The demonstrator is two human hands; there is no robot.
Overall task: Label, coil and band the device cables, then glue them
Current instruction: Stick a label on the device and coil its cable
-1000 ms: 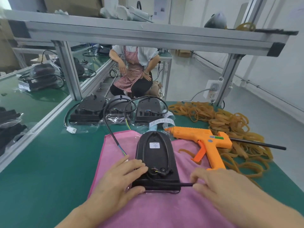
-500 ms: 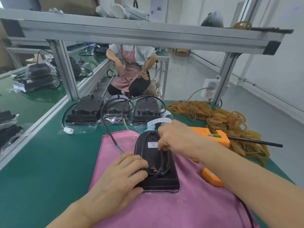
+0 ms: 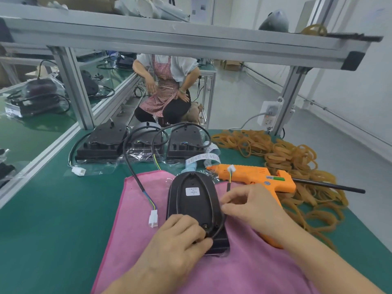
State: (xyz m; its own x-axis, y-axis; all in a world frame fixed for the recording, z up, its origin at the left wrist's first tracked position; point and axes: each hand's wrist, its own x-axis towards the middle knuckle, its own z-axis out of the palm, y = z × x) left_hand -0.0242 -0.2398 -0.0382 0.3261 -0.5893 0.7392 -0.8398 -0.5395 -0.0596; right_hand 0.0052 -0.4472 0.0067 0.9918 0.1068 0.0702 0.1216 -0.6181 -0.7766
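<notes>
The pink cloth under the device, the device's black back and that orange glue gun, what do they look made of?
Pink cloth: soft napped fabric, probably microfibre; matte, fuzzy, rumpled.
Black device: seemingly moulded plastic, matt with slight sheen, ridged rim.
Glue gun: likely hard orange plastic; smooth, with moulded seams.

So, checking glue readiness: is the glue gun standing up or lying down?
Lying down: the glue gun rests on its side on the table, nozzle toward the devices.

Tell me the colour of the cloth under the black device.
Pink cloth; the head view shows it plainly.
</notes>
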